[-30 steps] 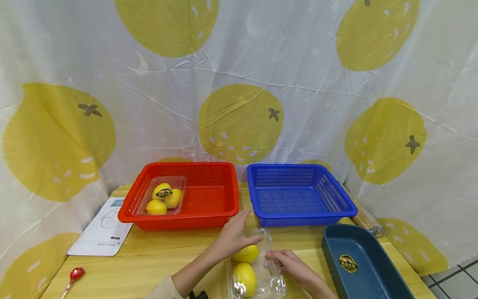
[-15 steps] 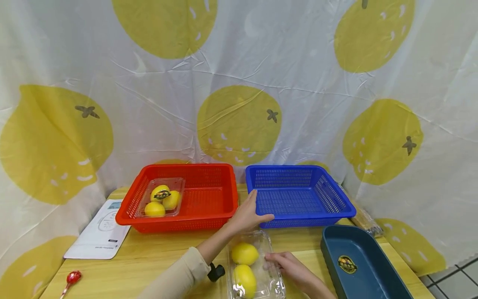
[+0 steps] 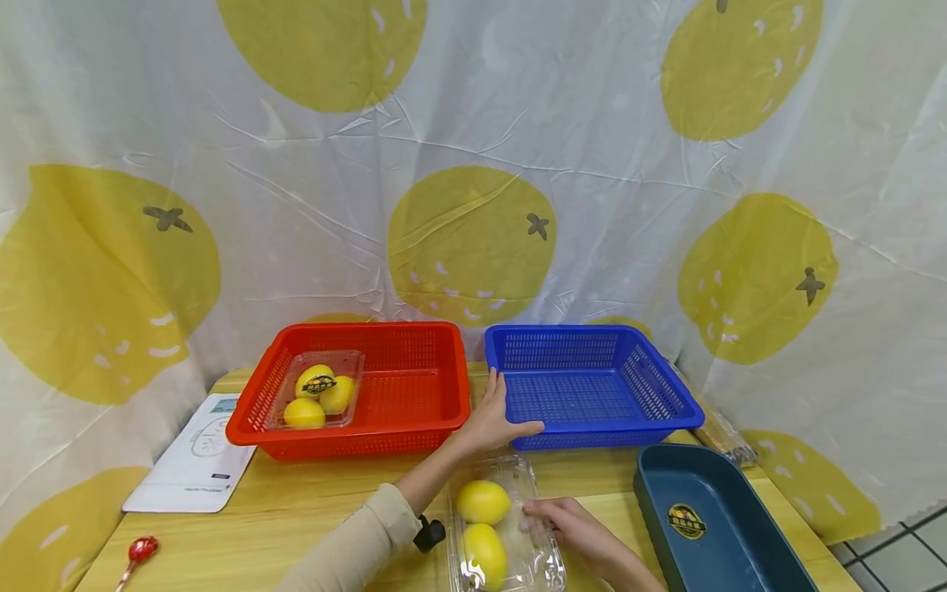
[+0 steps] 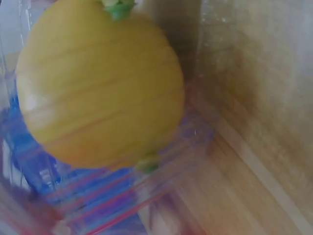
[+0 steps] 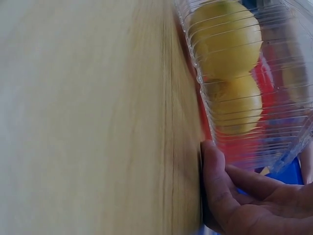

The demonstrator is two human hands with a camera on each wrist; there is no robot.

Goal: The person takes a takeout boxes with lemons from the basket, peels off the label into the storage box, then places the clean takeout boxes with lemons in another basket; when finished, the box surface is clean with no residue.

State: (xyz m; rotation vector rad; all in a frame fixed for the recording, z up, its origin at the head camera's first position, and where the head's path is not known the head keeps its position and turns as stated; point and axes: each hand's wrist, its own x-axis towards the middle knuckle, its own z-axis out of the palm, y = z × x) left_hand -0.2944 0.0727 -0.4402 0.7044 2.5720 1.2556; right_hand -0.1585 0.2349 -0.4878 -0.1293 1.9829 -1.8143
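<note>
A clear plastic fruit box (image 3: 531,559) lies on the table with two lemons (image 3: 484,555) in its left side. My right hand (image 3: 580,530) grips the box's right edge; in the right wrist view its fingers (image 5: 222,186) are at the ribbed wall. Past the box's far end, my left hand (image 3: 494,419) is held with straight fingers and thumb spread, holding nothing. It appears at the near left corner of the blue basket (image 3: 592,436); whether it touches cannot be told. The left wrist view shows one lemon (image 4: 100,88) large and blurred behind plastic ribs.
A red basket (image 3: 414,440) at the back left holds a labelled clear box with three lemons (image 3: 336,395). On the right stands a dark teal tray (image 3: 728,526) with a round sticker inside. A white sheet (image 3: 196,460) and a red lollipop (image 3: 142,549) lie on the left.
My left hand has moved from over the fruit box forward and right to the blue basket's corner, uncovering the upper lemon. My right hand has stayed at the box's edge.
</note>
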